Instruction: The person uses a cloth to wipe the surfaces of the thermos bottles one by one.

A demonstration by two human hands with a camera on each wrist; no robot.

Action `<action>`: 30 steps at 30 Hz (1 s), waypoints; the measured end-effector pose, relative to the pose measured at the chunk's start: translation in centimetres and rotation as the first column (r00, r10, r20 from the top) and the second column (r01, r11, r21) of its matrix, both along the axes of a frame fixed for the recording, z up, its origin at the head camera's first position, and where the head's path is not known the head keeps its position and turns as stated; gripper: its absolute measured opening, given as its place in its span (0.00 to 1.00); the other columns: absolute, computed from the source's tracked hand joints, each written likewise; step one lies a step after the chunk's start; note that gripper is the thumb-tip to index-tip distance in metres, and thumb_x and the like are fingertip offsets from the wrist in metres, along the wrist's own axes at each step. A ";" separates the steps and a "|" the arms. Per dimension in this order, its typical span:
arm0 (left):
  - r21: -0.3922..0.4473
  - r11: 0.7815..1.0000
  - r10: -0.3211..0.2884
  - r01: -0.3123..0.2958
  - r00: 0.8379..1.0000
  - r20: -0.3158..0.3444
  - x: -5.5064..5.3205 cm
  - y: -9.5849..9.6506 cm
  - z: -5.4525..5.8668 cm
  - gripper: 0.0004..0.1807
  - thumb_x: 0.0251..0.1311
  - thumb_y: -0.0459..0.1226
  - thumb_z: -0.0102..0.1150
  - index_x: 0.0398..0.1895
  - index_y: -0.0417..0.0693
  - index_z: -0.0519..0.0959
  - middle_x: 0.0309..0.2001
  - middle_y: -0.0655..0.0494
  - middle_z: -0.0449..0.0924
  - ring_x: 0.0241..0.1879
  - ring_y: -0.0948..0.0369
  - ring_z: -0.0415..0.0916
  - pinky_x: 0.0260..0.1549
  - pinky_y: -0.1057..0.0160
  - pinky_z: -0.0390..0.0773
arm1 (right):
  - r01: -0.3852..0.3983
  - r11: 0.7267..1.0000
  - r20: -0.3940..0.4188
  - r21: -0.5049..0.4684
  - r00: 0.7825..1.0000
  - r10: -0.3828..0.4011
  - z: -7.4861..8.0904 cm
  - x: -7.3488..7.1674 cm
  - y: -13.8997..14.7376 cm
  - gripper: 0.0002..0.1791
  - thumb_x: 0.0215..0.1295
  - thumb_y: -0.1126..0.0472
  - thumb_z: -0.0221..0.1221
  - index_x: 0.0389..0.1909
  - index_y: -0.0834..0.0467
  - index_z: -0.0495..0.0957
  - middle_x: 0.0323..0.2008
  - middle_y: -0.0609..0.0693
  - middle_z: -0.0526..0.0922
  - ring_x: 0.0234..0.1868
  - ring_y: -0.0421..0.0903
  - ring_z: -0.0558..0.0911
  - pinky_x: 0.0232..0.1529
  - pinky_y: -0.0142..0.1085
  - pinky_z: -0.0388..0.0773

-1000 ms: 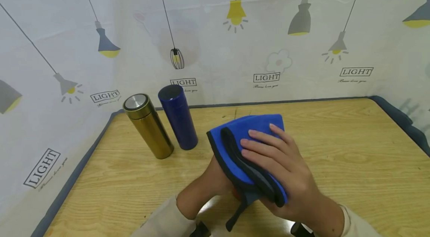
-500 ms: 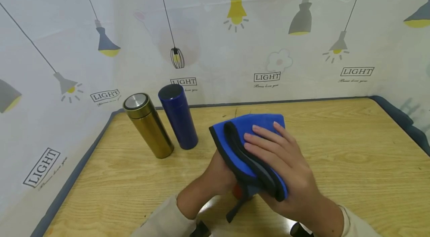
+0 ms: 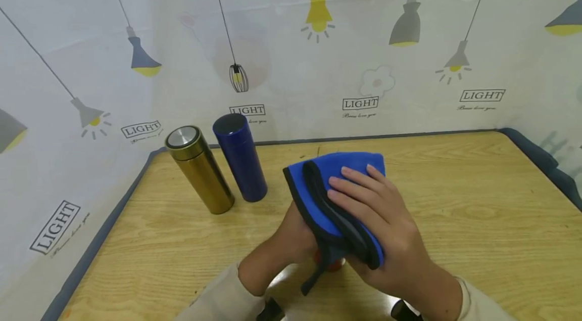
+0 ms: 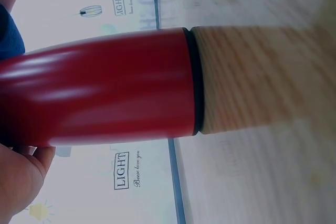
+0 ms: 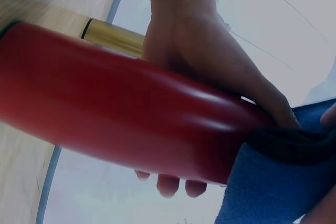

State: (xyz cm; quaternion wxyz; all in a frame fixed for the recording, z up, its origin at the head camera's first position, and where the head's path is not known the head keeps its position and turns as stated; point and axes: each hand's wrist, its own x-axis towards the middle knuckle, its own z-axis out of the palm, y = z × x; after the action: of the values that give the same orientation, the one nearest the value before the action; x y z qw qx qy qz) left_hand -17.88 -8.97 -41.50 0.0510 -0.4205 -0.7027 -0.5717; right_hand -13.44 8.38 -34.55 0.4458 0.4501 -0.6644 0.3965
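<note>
My left hand (image 3: pixel 293 237) grips a red bottle (image 4: pixel 105 87), thumb on one side and fingertips showing past the other in the right wrist view. A folded blue towel (image 3: pixel 338 162) with black edging covers the bottle's upper end, and its dark strap hangs down. Over the towel lies my right hand (image 3: pixel 382 215), fingers spread across it and holding it against the bottle; the thumb is hidden in the head view. Only a small red part of the bottle shows below the towel there. Its lower end has a black ring, seen in the left wrist view.
A gold thermos (image 3: pixel 202 174) and a dark blue thermos (image 3: pixel 241 159) stand side by side at the back left of the wooden table (image 3: pixel 477 220). Behind the table hangs a pale curtain (image 3: pixel 295 68) printed with lamps. Dark wrist devices (image 3: pixel 270 309) show at the bottom.
The towel has shifted slightly over the bottle and its strap end has risen a little. More red of the bottle shows beneath it. Both hands keep nearly the same place.
</note>
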 end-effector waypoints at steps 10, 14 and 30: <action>0.121 0.993 -0.016 0.001 0.992 0.123 0.0 0.2 0.1 0.28 0.64 0.42 0.63 0.60 0.33 0.71 0.55 0.34 0.78 0.57 0.63 0.77 0.62 0.57 0.76 | -0.053 0.998 0.026 -0.043 0.998 0.054 -0.2 0.1 -0.5 0.28 0.72 0.49 0.55 0.52 0.72 0.80 0.58 0.64 0.81 0.69 0.57 0.73 0.77 0.50 0.58; 0.088 0.995 0.031 -0.045 0.987 0.157 0.3 0.2 0.5 0.33 0.64 0.49 0.64 0.63 0.37 0.67 0.53 0.36 0.80 0.52 0.61 0.81 0.55 0.58 0.81 | -0.181 0.974 0.152 -0.140 0.968 0.201 -0.8 0.2 -0.5 0.24 0.72 0.59 0.56 0.57 0.77 0.74 0.65 0.66 0.75 0.73 0.59 0.68 0.77 0.47 0.58; 0.040 0.989 0.134 -0.141 0.981 0.140 0.7 0.0 1.3 0.44 0.58 0.64 0.61 0.67 0.46 0.62 0.57 0.45 0.79 0.54 0.58 0.81 0.55 0.58 0.82 | -0.103 0.968 0.732 -0.228 0.638 0.241 -5.5 2.0 1.4 0.30 0.70 0.79 0.46 0.72 0.62 0.63 0.65 0.50 0.75 0.63 0.39 0.76 0.59 0.24 0.74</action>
State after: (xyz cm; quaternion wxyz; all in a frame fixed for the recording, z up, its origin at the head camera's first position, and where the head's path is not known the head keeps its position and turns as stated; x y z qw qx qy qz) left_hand -17.22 -8.99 -40.15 0.0523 -0.3293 -0.7174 -0.6117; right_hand -11.48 9.80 -40.04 0.1255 0.2677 -0.7078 0.6415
